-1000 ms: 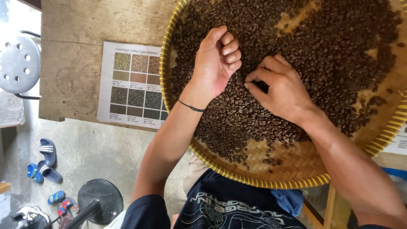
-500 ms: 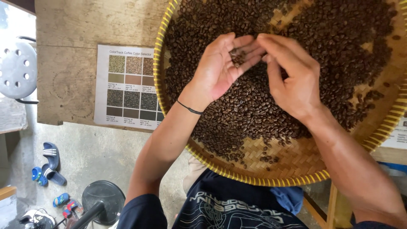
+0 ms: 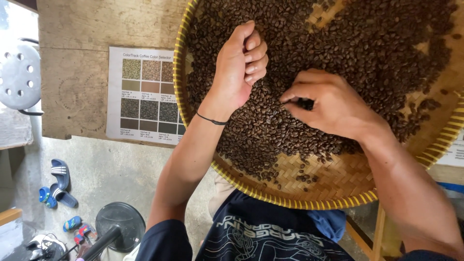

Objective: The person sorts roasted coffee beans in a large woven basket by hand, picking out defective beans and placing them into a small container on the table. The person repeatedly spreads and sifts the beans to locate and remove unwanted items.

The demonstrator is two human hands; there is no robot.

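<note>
A round woven bamboo tray (image 3: 290, 199) with a yellow rim holds a thick layer of dark roasted coffee beans (image 3: 367, 43). My left hand (image 3: 237, 72) rests on the beans at the tray's left side. Its fingers are curled over the palm, which hides whatever is inside. A thin black band circles that wrist. My right hand (image 3: 333, 104) lies on the pile near the tray's middle, thumb and fingers pinched together on beans at its tips. Bare weave shows at the tray's near edge, with a few scattered beans.
A printed colour chart sheet (image 3: 145, 94) lies on the wooden table (image 3: 72, 87) left of the tray. On the concrete floor below are a grey perforated stool (image 3: 19, 72), blue sandals (image 3: 58, 181) and a round black stand base (image 3: 120, 226). A wooden frame (image 3: 379, 232) is under the tray.
Half a second ago my left palm was open with beans in it and the right hand was over it. Now the left fingers have curled shut and the right hand is back on the pile.
</note>
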